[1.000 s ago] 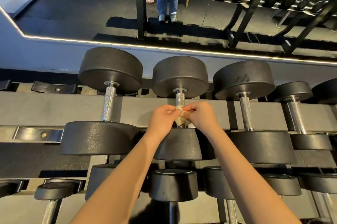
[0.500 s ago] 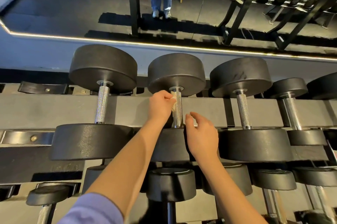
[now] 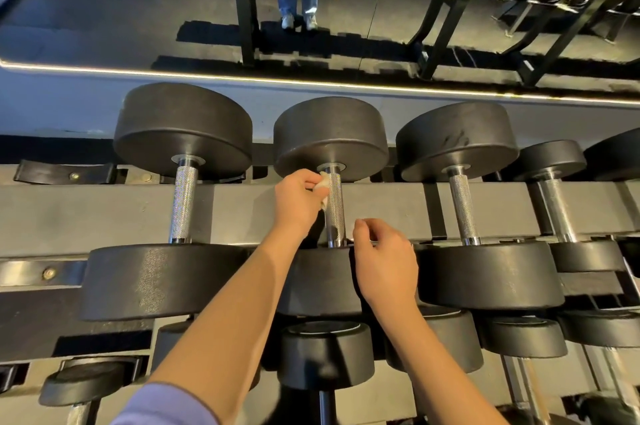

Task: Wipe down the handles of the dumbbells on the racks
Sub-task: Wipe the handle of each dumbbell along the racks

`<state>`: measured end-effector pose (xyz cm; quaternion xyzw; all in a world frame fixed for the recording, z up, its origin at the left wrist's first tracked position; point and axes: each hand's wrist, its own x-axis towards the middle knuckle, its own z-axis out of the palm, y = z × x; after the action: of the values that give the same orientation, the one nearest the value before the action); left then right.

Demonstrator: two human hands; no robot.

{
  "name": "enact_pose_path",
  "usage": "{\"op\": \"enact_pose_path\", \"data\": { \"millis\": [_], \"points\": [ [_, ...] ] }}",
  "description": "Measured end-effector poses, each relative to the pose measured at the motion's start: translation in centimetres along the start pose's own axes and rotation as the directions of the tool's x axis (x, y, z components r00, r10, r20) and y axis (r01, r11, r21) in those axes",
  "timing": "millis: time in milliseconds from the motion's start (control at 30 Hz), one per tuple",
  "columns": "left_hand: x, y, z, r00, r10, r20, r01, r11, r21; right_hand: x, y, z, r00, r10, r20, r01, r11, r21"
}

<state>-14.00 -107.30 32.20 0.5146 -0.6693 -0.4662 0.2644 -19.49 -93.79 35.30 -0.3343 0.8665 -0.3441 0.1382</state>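
Left hand (image 3: 298,203) pinches wipe (image 3: 323,184), pressed on far end of middle dumbbell handle (image 3: 335,210) | right hand (image 3: 384,262) loose, empty, just right of handle's near end | tip: wrap wipe fully round, firm pressure, drag full length, twist to reach underside

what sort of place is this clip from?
Most likely a gym's free-weight area. Rows of black dumbbells with knurled steel handles sit on a tiered rack. A wall mirror behind it reflects more loaded racks and dark flooring.
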Motion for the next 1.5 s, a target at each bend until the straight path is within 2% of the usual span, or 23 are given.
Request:
{"op": "enact_pose_path", "data": {
  "millis": [233,367,433,600,833,967,1067,1200,1300,1367,1500],
  "points": [
    [-1.4,-0.5,0.0,0.991,0.026,0.13,-0.035,0.997,0.063,-0.5,0.0,0.2,1.0,0.005,-0.006,-0.005,1.0,-0.005],
    [0.0,0.3,0.7,0.998,0.055,-0.041,-0.057,0.998,-0.03,-0.5,0.0,-0.1,0.999,-0.02,0.04,0.023,0.996,-0.084],
    [1.1,1.0,0.9,0.994,0.078,-0.078,-0.08,0.997,-0.021,0.1,-0.1,-0.2,0.998,-0.011,0.064,0.017,0.997,-0.079],
    [0.8,0.8,1.4,0.981,0.188,-0.04,-0.178,0.967,0.182,0.0,0.5,-0.1,0.999,-0.012,0.039,0.014,0.999,-0.039],
    [-0.8,0.7,1.5,0.975,0.178,0.13,-0.215,0.9,0.379,-0.2,0.6,0.3,0.999,-0.032,-0.008,0.033,0.999,0.01],
    [-0.1,0.5,1.4,0.983,0.184,-0.009,-0.173,0.937,0.305,-0.2,0.3,0.2,0.999,-0.024,-0.032,0.025,0.999,0.047],
    [0.3,0.9,1.2,0.989,0.143,-0.043,-0.127,0.957,0.263,-0.3,0.3,0.2,1.0,-0.005,-0.027,0.006,0.999,0.054],
    [-0.4,0.8,0.6,0.998,0.048,0.027,-0.054,0.96,0.276,-0.2,0.5,0.3,0.999,-0.021,-0.028,0.022,0.999,0.047],
    [-1.2,-0.6,-0.2,0.984,-0.067,0.165,0.022,0.966,0.259,-0.2,0.5,0.3,1.0,-0.011,-0.017,0.012,1.0,0.028],
    [-1.7,-0.8,-0.5,0.978,-0.1,0.184,0.064,0.979,0.193,-0.3,0.5,0.2,1.0,-0.005,-0.003,0.005,1.0,0.021],
    [-0.8,0.8,0.0,0.999,-0.033,-0.002,0.033,0.994,0.102,-0.3,0.3,0.0,1.0,0.002,0.009,-0.002,1.0,0.011]
  ]
}}
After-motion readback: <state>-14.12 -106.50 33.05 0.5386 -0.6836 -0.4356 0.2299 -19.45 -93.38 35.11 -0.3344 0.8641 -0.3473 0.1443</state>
